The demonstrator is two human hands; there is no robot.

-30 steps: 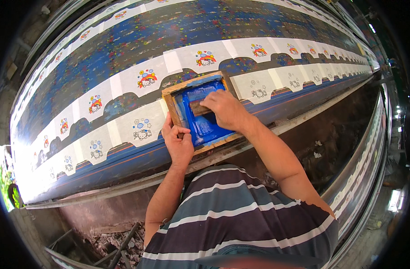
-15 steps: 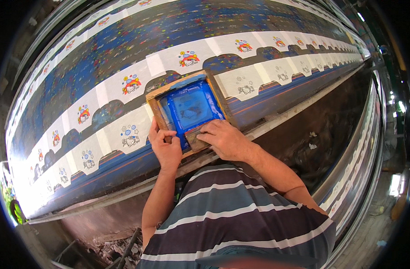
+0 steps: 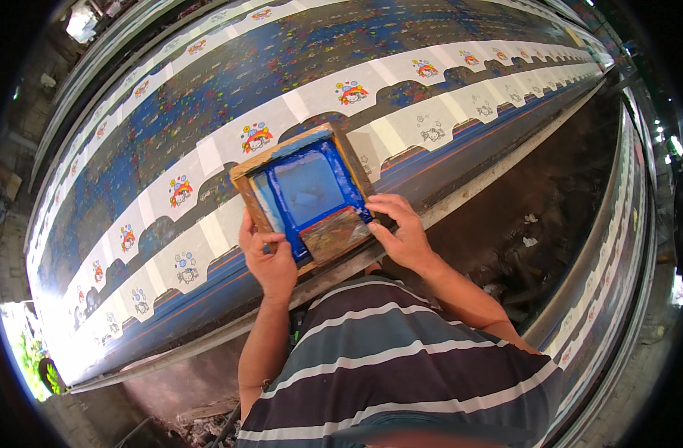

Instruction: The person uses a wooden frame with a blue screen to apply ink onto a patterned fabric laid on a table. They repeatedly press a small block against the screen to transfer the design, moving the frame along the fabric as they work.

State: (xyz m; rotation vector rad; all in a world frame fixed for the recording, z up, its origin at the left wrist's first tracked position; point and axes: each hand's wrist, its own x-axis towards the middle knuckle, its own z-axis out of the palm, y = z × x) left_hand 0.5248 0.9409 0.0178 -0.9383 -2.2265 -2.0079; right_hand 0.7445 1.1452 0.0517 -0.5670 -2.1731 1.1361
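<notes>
A wooden screen-printing frame (image 3: 246, 179) with blue ink around its pale blue mesh is held between both my hands, tilted over the near row of white pieces. My left hand (image 3: 269, 257) grips its left side, fingers curled and thumb near the inner edge. My right hand (image 3: 402, 233) holds the right side near its front corner, with the thumb below and the fingers on top. Inside the frame's near end rests a stained, flat wooden squeegee (image 3: 335, 237), which neither hand grips. Whether the frame touches the surface beneath, I cannot tell.
The long printing table (image 3: 274, 89) is dark and paint-speckled. Along it run rows of white cut pieces (image 3: 229, 149), several with rainbow cartoon prints. Nearer pieces (image 3: 186, 269) bear outlines, some with blue. A rail (image 3: 468, 198) borders the near edge; another table (image 3: 588, 313) stands right.
My right hand has let go of the squeegee and taken the frame's right side. The frame sits slightly further left in view, and the print seen through its mesh is now fainter.
</notes>
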